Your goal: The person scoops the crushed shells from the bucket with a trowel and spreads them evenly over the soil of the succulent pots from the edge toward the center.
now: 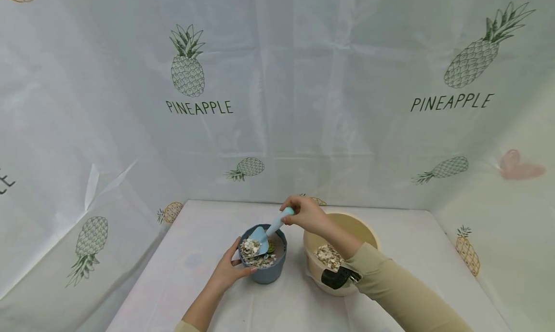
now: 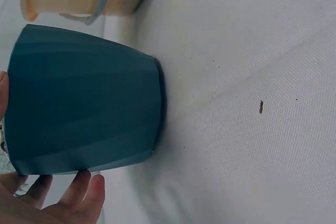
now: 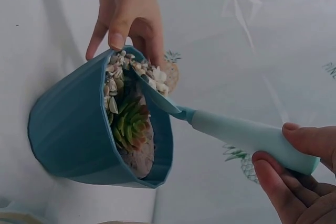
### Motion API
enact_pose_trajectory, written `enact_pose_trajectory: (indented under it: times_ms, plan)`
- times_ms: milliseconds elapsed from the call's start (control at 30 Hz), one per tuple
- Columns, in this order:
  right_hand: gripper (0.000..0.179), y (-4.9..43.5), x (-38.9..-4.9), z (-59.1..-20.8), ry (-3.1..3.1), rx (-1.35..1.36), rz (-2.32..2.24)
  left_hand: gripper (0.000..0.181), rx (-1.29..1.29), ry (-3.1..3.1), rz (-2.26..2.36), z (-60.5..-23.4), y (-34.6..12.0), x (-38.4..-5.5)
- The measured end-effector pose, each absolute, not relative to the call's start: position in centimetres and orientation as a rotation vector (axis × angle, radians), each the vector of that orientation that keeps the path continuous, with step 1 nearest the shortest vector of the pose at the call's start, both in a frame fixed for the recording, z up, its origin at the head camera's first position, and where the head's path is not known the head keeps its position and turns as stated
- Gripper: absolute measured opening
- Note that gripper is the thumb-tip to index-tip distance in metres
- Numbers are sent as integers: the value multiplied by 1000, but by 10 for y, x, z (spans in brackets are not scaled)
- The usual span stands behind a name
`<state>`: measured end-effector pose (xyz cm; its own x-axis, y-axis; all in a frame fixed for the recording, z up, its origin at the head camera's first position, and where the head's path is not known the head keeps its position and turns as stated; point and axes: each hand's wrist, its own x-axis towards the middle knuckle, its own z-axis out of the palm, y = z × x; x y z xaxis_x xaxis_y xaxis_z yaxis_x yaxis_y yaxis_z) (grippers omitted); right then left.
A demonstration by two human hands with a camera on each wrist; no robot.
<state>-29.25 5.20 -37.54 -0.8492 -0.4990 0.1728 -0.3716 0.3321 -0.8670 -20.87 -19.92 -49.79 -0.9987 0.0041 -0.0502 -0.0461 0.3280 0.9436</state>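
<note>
A blue faceted plant pot [image 1: 270, 274] stands on the table. My left hand [image 1: 228, 270] grips its left side, the thumb near the rim and the fingers round the wall. Inside the pot, a green succulent with reddish tips [image 3: 130, 124] sits in pale soil, with small stones [image 3: 112, 88] along one side. My right hand [image 1: 309, 215] pinches the end of a light blue trowel [image 3: 236, 132] by its handle. The trowel's blade slants down into the pot beside the succulent, and whitish stones [image 3: 160, 77] lie on it. The left wrist view shows mostly the pot's outer wall.
A cream bucket [image 1: 363, 232] with a black grip on its front stands right of the pot, under my right forearm. Pale stones [image 1: 328, 257] lie inside it. White cloth covers the table [image 1: 208, 226], and a pineapple-print sheet [image 1: 295, 129] hangs behind and at the sides.
</note>
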Motion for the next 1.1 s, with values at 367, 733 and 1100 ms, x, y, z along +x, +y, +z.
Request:
enact_pose_trajectory:
  times_ms: [367, 733, 1100]
  plan:
    - [18, 48, -293, -378, 2562, -817, -1529, 106, -69, 2522, 1778, -498, -198, -207]
    - [16, 52, -288, -382, 2546, -898, -1515, 107, -41, 2523, 1786, -495, -197, -204]
    - [18, 46, -293, -374, 2599, -915, -1452, 105, -57, 2503, 1793, -493, -199, -205]
